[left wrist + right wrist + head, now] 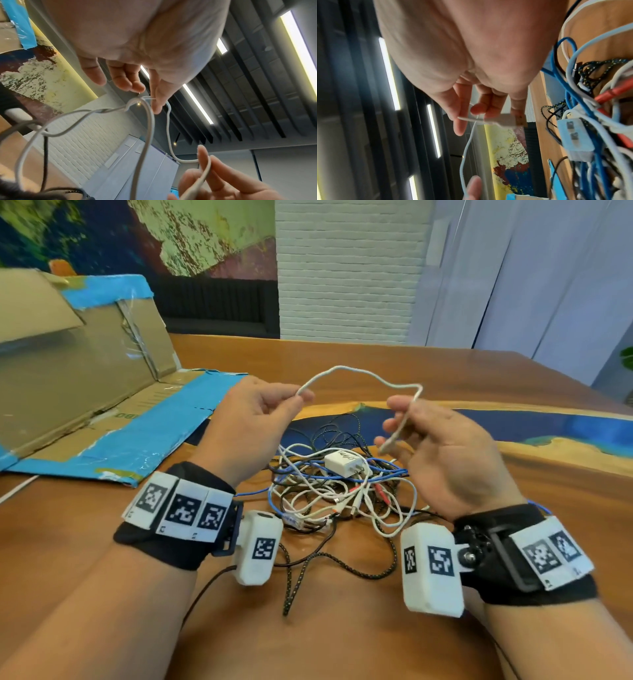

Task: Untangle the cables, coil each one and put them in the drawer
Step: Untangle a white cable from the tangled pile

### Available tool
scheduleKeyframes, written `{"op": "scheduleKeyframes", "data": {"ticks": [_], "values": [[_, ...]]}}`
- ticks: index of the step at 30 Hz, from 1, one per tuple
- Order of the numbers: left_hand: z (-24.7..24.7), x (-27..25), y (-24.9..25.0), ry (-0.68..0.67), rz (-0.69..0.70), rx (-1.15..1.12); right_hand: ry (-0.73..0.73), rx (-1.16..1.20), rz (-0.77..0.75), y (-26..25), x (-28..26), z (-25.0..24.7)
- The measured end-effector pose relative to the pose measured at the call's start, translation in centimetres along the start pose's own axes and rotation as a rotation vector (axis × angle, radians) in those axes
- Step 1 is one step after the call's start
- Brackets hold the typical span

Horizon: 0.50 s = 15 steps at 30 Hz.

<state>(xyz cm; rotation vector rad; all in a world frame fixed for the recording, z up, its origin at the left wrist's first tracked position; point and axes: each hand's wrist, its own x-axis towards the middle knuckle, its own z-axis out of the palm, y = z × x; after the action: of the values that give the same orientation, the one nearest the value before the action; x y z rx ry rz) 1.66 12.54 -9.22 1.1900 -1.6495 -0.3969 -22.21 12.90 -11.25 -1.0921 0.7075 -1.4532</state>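
A white cable (359,371) arcs in the air between my two hands, above the tangle of cables (342,494) on the wooden table. My left hand (298,397) pinches one part of it between thumb and forefinger; in the left wrist view the pinch (149,100) shows, with more white cable hanging down from it. My right hand (404,412) holds the other part, and the cable's USB plug (510,120) sticks out past its fingers. The tangle mixes white, blue, red-tipped and black braided cables around a white charger block (342,463).
An opened cardboard box (85,364) edged with blue tape lies flat at the left of the table (342,645). A black braided cable (298,577) trails toward me from the tangle. A blue inlay band (548,426) crosses the tabletop at the right.
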Motion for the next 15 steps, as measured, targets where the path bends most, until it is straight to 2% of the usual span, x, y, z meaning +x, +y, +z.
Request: {"op": "scheduleKeyframes", "data": {"ticks": [3,6,9,11,15], "values": [[0.4,-0.3,0.2,0.036,-0.058,-0.116,-0.068,-0.153,0.031,0.8,-0.5,0.9],[1.2,-0.8,1.3,-0.017,-0.096,-0.28,-0.143,-0.215,0.013,1.6,-0.8,1.4],[1.8,-1.4,2.1,-0.215,-0.121,-0.386,-0.198,-0.193,0.041,2.0,-1.0,1.9],[2.2,-1.8,2.0,-0.359,-0.115,-0.372,-0.221,-0.233,0.055,2.1,-1.2,2.1],[2.7,-2.1,1.6,-0.476,-0.129,-0.347,-0.216,-0.354,0.033,2.4,-1.2,2.0]]}}
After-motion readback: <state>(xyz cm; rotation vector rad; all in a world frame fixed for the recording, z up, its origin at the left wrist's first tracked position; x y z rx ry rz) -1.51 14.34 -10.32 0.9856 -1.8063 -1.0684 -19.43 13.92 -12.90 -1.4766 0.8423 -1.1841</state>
